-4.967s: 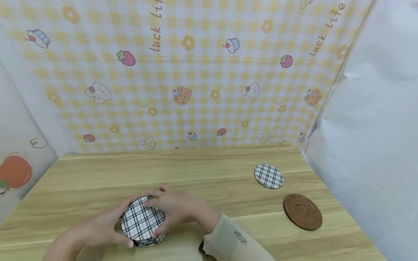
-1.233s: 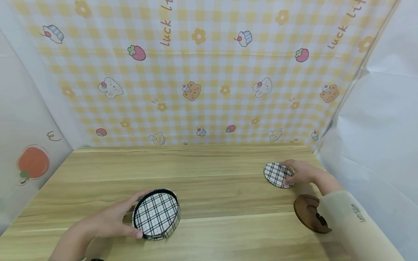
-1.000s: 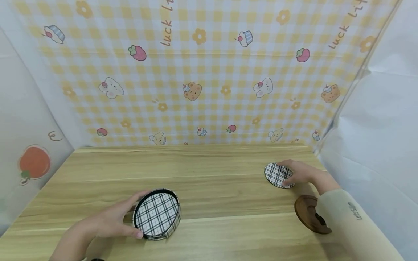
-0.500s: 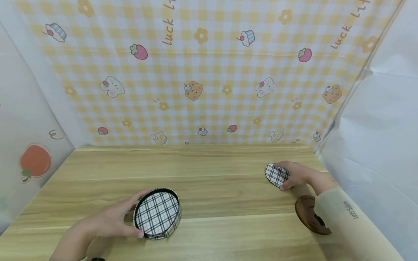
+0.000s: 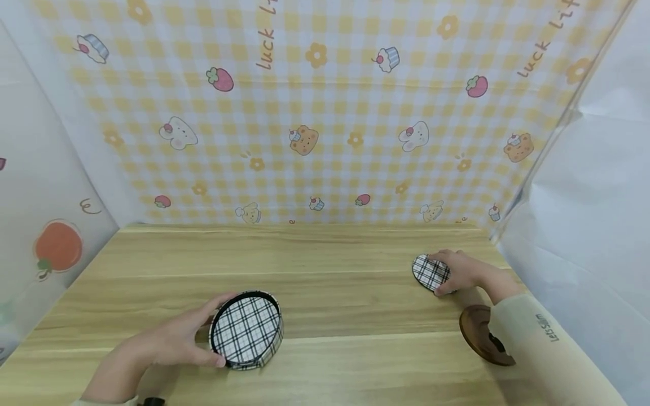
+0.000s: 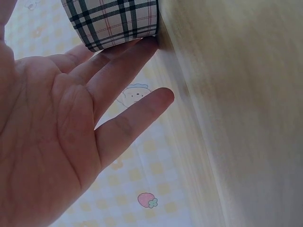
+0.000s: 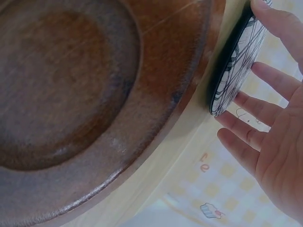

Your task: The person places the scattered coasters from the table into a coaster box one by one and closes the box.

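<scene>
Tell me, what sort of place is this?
Probably a set-up work corner rather than a lived-in room, though little beyond it shows: a wood-grain table stands before a yellow-checked backdrop with cartoon prints, and a creased white sheet closes off the right side.

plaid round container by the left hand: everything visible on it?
The plaid round container is low and circular, white checked with black; thin reddish lines show on its side wall up close. Inside its dark rim is a matching plaid surface, floor or disc unclear. It looks smooth, perhaps covered card. It rests open side up on the wood tabletop, with the left hand's thumb and fingers against its side.
</scene>
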Demonstrator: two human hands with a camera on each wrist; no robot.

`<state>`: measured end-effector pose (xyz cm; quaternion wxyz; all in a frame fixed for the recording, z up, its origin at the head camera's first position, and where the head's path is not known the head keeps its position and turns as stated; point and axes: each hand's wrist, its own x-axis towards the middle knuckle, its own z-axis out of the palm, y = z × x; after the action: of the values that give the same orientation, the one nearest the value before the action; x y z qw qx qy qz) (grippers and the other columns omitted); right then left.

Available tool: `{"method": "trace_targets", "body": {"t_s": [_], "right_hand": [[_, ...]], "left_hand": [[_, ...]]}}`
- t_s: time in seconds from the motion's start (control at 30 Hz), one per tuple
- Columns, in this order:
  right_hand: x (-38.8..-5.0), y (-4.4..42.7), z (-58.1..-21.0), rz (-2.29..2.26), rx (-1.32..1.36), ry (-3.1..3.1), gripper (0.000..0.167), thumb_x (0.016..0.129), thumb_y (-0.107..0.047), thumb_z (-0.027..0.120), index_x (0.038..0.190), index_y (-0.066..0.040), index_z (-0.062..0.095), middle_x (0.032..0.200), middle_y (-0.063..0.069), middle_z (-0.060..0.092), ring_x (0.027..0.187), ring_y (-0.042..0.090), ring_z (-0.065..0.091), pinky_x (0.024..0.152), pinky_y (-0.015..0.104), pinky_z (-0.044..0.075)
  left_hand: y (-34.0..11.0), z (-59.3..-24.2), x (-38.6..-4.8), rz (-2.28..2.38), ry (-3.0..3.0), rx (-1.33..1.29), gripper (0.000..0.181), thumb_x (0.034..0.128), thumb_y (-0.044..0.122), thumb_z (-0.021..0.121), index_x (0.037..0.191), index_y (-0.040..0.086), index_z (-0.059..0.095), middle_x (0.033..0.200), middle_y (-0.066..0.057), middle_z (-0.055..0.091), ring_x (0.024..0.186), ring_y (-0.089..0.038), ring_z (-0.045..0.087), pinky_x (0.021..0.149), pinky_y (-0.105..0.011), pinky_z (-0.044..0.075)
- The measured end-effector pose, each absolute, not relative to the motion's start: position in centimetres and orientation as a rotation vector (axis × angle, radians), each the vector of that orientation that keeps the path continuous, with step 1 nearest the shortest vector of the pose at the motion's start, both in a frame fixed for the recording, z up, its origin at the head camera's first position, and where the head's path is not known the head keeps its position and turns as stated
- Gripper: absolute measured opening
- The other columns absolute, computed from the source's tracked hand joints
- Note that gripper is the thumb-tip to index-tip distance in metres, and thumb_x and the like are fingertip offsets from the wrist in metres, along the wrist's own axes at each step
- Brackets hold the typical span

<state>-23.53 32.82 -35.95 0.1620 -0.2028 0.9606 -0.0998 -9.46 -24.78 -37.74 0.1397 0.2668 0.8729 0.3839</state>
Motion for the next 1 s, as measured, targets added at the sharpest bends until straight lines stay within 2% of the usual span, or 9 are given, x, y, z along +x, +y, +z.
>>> {"method": "trace_targets", "body": {"t_s": [0.13,0.27,0.47,0.57,0.77,0.87,1.0], "right_hand": [[-23.6,32.7,-35.9,-0.282,-0.592,2.747,0.089,0.074,-0.037,0.085,0.144,0.001,0.046,0.146,0.036,0.04,0.124,0.061,0.041,0.094,0.067,0.044],[-23.6,32.5,-35.8,-0.265,-0.616,2.754,0.089,0.074,-0.039,0.085,0.144,0.0,0.047,0.145,0.036,0.042,0.125,0.061,0.041,0.095,0.067,0.043],[-23.6,31.8,-35.9,-0.249,-0.631,2.756,0.091,0.074,-0.043,0.084,0.146,-0.003,0.046,0.147,0.036,0.039,0.129,0.062,0.038,0.099,0.07,0.04],[-23.6,31.3,-35.8,-0.247,-0.653,2.761,0.091,0.073,-0.043,0.084,0.146,-0.003,0.046,0.147,0.036,0.039,0.13,0.062,0.037,0.099,0.072,0.038],[-23.6,30.5,-35.6,-0.243,-0.663,2.768,0.091,0.073,-0.043,0.084,0.146,-0.003,0.046,0.147,0.035,0.039,0.13,0.062,0.036,0.1,0.074,0.035],[-23.6,30.0,-35.5,-0.243,-0.661,2.765,0.091,0.073,-0.043,0.084,0.146,-0.004,0.046,0.148,0.035,0.039,0.131,0.061,0.036,0.1,0.074,0.036],[-23.6,29.4,-35.3,-0.238,-0.665,2.758,0.09,0.073,-0.042,0.084,0.146,-0.004,0.046,0.149,0.033,0.039,0.131,0.059,0.038,0.101,0.073,0.037]], "left_hand": [[-24.7,-37.6,-9.5,1.09,2.541,0.762,0.103,0.075,0.033,0.085,0.156,0.015,0.023,0.145,-0.018,0.05,0.128,-0.036,0.05,0.096,-0.028,0.045],[-24.5,-37.5,-9.6,1.076,2.542,0.735,0.105,0.0745,0.032,0.085,0.156,0.01,0.022,0.146,-0.021,0.048,0.129,-0.046,0.048,0.098,-0.038,0.046],[-24.4,-37.5,-9.5,1.07,2.531,0.702,0.106,0.0747,0.032,0.085,0.156,0.008,0.02,0.146,-0.023,0.047,0.13,-0.048,0.047,0.097,-0.059,0.044],[-24.3,-37.5,-9.5,1.072,2.536,0.699,0.106,0.0742,0.032,0.085,0.156,0.008,0.021,0.146,-0.023,0.048,0.13,-0.049,0.047,0.096,-0.065,0.043],[-24.3,-37.3,-9.3,1.031,2.588,0.721,0.105,0.0733,0.033,0.085,0.155,0.011,0.023,0.144,-0.02,0.051,0.128,-0.046,0.049,0.095,-0.062,0.045],[-24.2,-37.3,-9.2,1.045,2.589,0.719,0.105,0.0728,0.033,0.086,0.155,0.013,0.024,0.143,-0.022,0.051,0.127,-0.049,0.049,0.092,-0.07,0.043],[-24.3,-37.4,-9.2,1.057,2.587,0.711,0.105,0.0719,0.032,0.086,0.155,0.013,0.025,0.142,-0.025,0.051,0.126,-0.051,0.049,0.091,-0.074,0.041]]}}
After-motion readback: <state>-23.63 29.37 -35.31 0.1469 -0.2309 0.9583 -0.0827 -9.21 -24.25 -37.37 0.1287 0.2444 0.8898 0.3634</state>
